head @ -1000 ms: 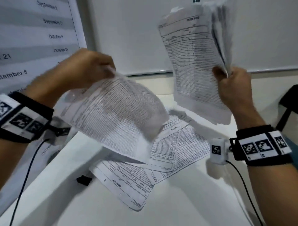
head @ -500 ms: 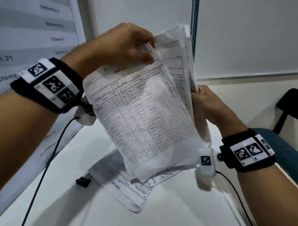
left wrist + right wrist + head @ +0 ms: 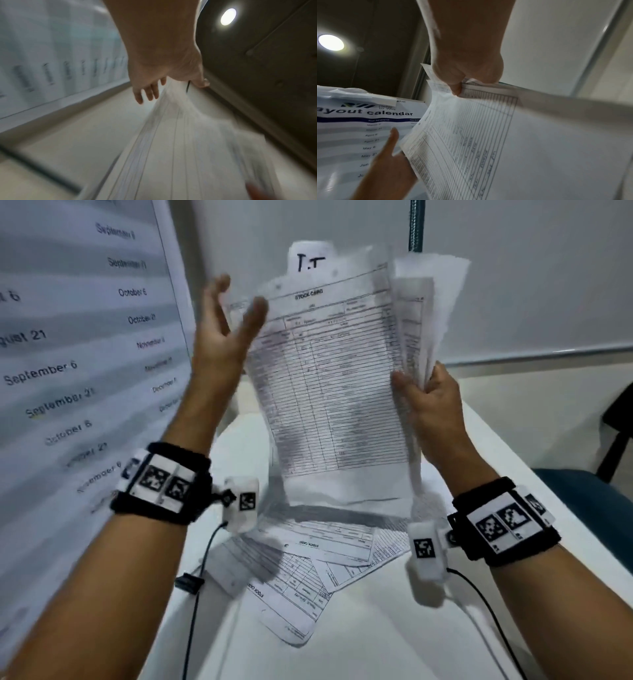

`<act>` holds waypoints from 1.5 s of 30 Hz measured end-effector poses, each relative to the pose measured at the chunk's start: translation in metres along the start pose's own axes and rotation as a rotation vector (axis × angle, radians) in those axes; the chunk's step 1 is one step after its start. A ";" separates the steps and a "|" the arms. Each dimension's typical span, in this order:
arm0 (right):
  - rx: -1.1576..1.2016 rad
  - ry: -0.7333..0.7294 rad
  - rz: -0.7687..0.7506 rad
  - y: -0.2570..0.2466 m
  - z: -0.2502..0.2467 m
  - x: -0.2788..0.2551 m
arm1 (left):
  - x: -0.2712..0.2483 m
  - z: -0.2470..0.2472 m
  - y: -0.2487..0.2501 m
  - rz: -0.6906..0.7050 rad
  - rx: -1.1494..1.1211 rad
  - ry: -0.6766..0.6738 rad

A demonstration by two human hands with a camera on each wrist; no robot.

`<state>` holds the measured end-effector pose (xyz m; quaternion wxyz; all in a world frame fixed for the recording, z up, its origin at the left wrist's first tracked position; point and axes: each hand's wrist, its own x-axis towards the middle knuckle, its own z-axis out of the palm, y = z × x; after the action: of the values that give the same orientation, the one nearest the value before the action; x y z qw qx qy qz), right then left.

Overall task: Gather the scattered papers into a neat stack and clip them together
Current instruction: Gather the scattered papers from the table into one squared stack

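Maybe halfway: right hand [image 3: 432, 402] clutches the gathered stack [image 3: 335, 385], left hand [image 3: 222, 333] released, loose sheets [image 3: 308, 573] on the desk [image 3: 394, 628], binder clip [image 3: 189, 582] unused.

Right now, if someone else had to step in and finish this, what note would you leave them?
Right hand grips the gathered bundle of papers upright by its right edge. Left hand is open, fingers spread beside the bundle's left edge, holding nothing. Several loose sheets lie overlapping on the white table. A small black clip sits on the table to their left. Done: part gathered. Left: pick up the rest, square the stack, clip it.
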<state>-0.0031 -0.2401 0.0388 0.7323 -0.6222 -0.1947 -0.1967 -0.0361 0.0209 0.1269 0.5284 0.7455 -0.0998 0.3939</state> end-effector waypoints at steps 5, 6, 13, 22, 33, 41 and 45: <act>0.051 -0.157 0.080 0.020 0.000 -0.005 | -0.038 0.025 -0.054 -0.197 -0.295 -0.027; 0.055 -0.178 0.085 0.021 -0.001 -0.006 | -0.038 0.024 -0.058 -0.211 -0.346 -0.001; -0.086 -0.206 0.036 0.025 0.004 -0.005 | -0.039 0.038 -0.058 -0.270 -0.303 -0.054; -0.239 -0.308 0.207 0.032 -0.007 -0.001 | -0.044 0.039 -0.051 -0.278 -0.275 -0.057; -0.378 0.063 0.104 0.029 -0.028 0.025 | -0.041 -0.011 -0.130 -0.734 0.652 -0.679; -0.151 0.251 -0.002 -0.006 -0.063 0.034 | -0.082 0.022 -0.143 -0.797 0.904 -1.177; -0.116 0.255 -0.044 -0.013 -0.069 0.037 | -0.070 0.022 -0.135 -0.559 0.973 -1.002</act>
<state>0.0243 -0.3123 0.0584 0.7096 -0.6288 -0.1019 -0.3012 0.0037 0.0400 -0.0203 0.1110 0.9824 0.0501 -0.1419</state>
